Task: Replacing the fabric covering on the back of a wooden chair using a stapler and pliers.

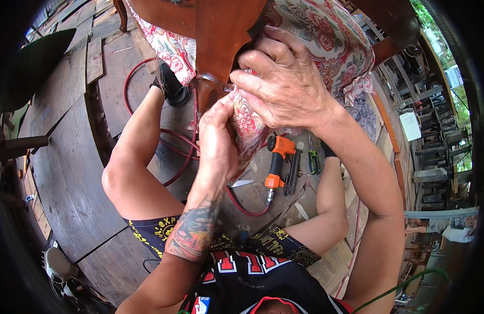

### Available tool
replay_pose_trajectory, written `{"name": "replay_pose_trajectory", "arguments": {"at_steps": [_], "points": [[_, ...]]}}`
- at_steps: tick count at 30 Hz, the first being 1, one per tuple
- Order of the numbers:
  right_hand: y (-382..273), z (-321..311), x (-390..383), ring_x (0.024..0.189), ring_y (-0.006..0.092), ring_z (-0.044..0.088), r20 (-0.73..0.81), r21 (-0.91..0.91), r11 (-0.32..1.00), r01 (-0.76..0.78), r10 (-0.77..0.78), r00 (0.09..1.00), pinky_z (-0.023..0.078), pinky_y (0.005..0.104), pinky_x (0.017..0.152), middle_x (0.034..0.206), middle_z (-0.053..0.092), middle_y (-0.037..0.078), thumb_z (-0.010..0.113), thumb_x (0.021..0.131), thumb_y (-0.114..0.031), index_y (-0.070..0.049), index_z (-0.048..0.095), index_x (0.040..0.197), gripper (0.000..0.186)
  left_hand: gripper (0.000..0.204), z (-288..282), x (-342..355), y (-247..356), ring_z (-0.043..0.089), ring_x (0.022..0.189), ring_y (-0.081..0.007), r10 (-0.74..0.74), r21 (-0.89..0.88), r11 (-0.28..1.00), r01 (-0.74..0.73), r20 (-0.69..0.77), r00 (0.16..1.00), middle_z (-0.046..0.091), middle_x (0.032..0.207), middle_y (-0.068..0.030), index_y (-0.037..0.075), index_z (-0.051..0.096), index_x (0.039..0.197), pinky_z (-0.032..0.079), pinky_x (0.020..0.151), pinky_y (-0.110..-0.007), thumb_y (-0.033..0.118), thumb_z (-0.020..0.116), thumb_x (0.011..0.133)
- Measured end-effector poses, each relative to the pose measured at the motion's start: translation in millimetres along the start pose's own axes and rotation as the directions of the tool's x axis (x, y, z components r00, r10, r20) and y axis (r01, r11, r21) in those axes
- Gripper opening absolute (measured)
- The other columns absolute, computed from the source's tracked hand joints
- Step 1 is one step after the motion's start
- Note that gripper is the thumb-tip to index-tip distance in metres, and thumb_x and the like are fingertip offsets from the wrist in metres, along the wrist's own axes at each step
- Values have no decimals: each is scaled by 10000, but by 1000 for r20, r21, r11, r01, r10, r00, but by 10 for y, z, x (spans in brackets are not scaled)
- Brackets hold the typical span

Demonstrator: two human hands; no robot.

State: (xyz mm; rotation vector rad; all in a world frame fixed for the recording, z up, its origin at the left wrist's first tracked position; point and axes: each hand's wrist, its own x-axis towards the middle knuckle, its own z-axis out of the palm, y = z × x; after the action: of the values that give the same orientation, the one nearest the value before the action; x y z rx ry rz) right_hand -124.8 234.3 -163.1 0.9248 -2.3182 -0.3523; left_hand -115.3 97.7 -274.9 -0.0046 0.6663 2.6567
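A brown varnished wooden furniture part (215,36), with floral fabric around it, stands in front of me at the top of the view. My left hand (218,131) pinches a gathered, hanging end of the red-and-cream floral fabric (245,123) beside the wood's lower corner. From the right, my right hand (286,78) bends over the same corner. Its thumb and forefinger press the fabric close to the left fingertips, while the other fingers curl against the upholstered side (325,36). The fingers partly hide the fabric's edge.
Between my legs, an orange-and-black air stapler (278,162) lies on the wooden floor, joined to a red hose (242,208). A pointed metal blade (243,183) lies left of it, green-and-black handled cutters (314,161) right of it. Wooden pieces (430,146) are stacked at far right.
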Motion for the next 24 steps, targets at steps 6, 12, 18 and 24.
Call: {"name": "replay_pose_trajectory", "arguments": {"at_steps": [6,12,18,24], "points": [[-15,31,0,1212,204,485,-10,-44,999,-9,8,1000,269,428,1199,1065,580,-4,705,716,-314,-163,677,893,234,264,-88,80,31,607,951,-115,275,658,693,-294,136,952,680,1055,-71,-14,690,1061,474,872,-280,232,602,1031],[-96,65,-13,1229,211,465,-8,-57,997,-44,44,999,258,425,1205,1070,581,0,675,727,-322,-160,675,870,216,220,-114,114,42,645,798,-141,349,640,688,-342,121,929,710,849,-79,-11,706,1010,511,777,-293,204,657,1001],[-2,-64,-40,1167,251,522,-79,58,998,-24,29,996,379,464,1124,1115,600,46,707,725,-213,-130,709,976,264,198,-107,146,-108,561,800,-61,617,812,390,-434,120,778,667,839,-12,-13,668,967,489,749,-244,174,637,1025],[43,-134,-358,1131,300,559,-391,31,978,-205,201,898,462,478,1049,1197,606,83,791,722,-103,-135,706,1190,477,181,-257,243,-54,577,801,-74,641,840,187,-510,289,711,674,834,-28,-1,673,968,491,750,-263,175,664,1009]]}}
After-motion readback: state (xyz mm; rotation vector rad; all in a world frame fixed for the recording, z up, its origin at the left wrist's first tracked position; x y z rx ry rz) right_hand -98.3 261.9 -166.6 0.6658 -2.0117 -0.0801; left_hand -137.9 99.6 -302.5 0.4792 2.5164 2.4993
